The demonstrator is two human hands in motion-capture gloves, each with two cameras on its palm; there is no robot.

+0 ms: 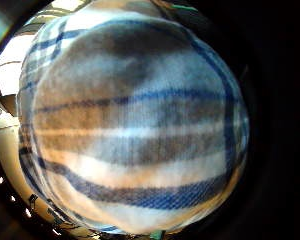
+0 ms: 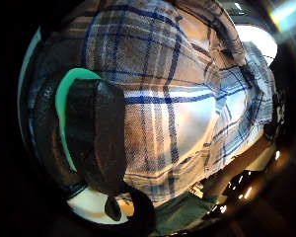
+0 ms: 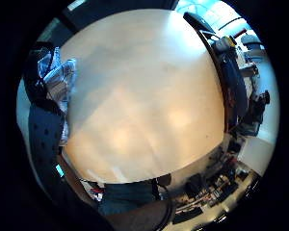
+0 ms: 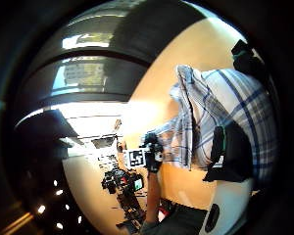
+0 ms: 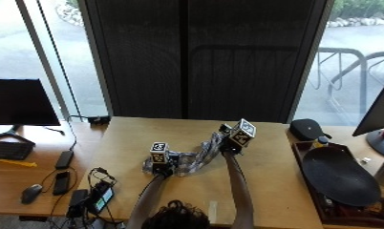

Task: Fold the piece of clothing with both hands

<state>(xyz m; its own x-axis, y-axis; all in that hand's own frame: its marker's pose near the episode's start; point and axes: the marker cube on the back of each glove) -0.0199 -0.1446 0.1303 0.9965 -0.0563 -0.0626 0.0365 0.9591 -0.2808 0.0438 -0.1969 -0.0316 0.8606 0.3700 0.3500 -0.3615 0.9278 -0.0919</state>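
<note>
Pale wooden tabletop [image 5: 268, 167] before dark window blinds, blue-and-grey plaid shirt [image 5: 195, 160] bunched mid-tabletop and lifted between both hands, left hand [image 5: 161, 164] pinching one end, right hand [image 5: 233, 143] pinching the raised other end.

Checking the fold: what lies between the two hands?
In the outside view, the plaid shirt stretches between the left hand and the raised right hand; both grip it.
</note>
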